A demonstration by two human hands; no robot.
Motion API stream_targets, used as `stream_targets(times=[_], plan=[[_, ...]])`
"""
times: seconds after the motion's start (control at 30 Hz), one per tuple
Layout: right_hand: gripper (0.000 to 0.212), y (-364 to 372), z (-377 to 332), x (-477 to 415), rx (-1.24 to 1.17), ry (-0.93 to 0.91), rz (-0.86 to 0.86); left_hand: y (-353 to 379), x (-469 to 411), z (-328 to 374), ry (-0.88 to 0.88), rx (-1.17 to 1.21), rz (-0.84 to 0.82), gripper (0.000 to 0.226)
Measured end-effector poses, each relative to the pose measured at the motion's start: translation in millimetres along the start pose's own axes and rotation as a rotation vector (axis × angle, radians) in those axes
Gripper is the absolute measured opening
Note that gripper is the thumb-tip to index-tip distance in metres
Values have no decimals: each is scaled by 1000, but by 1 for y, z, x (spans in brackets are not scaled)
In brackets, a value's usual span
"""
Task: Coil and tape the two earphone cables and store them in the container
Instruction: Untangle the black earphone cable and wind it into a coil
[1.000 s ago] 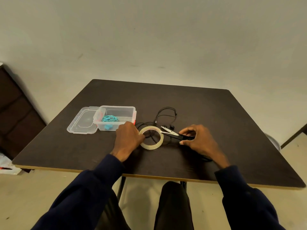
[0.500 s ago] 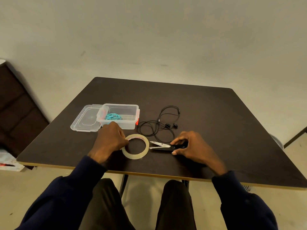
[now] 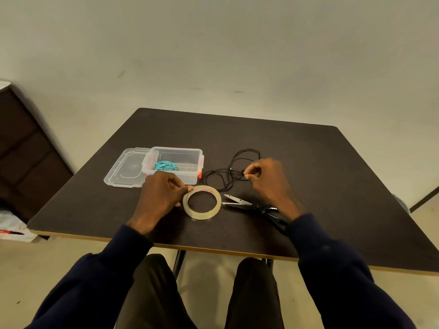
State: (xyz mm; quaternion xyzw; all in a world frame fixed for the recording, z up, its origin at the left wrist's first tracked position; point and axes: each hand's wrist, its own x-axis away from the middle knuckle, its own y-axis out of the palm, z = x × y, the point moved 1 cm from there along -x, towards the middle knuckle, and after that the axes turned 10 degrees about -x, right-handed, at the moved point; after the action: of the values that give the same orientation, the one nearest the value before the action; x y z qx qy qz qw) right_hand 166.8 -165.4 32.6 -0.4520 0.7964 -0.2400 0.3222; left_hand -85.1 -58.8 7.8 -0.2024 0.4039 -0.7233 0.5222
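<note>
Left hand (image 3: 161,198) is on the near-left part of the table (image 3: 308,176), fingers curled, thumb and fingertips gripping the left rim of the tape roll (image 3: 201,215). The roll lies flat on the table, near centre. Right hand (image 3: 268,184) is farther out and to the right, fingers curled, thumb and forefinger pinching the black earphone cable (image 3: 231,173) at its right side. That cable is uncoiled, lying in loose loops on the table between the container (image 3: 178,150) and the right hand, just beyond the roll. Can't tell whether the pinched bit is lifted off the surface. Scissors (image 3: 237,202) lie flat just right of the roll, blades slightly apart with tips pointing left and almost touching its rim. Their black handles are partly hidden under the right wrist, and neither hand touches them. The container is clear plastic with red clips, open, far-left of the roll. The teal earphone cable (image 3: 165,165) sits coiled inside it, toward the left end. Tape on that coil isn't discernible. The clear lid (image 3: 126,168) lies flat against the container's left side. Dark cabinet (image 3: 23,150) stands off the table at far left.
</note>
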Motion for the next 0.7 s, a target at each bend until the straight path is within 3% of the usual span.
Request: stream_targets(times=[0.17, 0.33, 0.47, 0.6, 0.7], plan=[[25, -1, -7, -29, 83, 33, 87, -2, -5, 8, 103, 56, 71, 19], [17, 3, -6, -38, 129, 22, 13, 2, -15, 12, 171, 82, 71, 19], [11, 6, -7, -31, 139, -84, 60, 6, -16, 22, 218, 87, 34, 20], [18, 11, -6, -23, 181, -117, -279, 9, -17, 25, 229, 90, 14, 21], [11, 18, 4, -22, 185, -143, -376, 10, -18, 29, 239, 102, 0, 21]])
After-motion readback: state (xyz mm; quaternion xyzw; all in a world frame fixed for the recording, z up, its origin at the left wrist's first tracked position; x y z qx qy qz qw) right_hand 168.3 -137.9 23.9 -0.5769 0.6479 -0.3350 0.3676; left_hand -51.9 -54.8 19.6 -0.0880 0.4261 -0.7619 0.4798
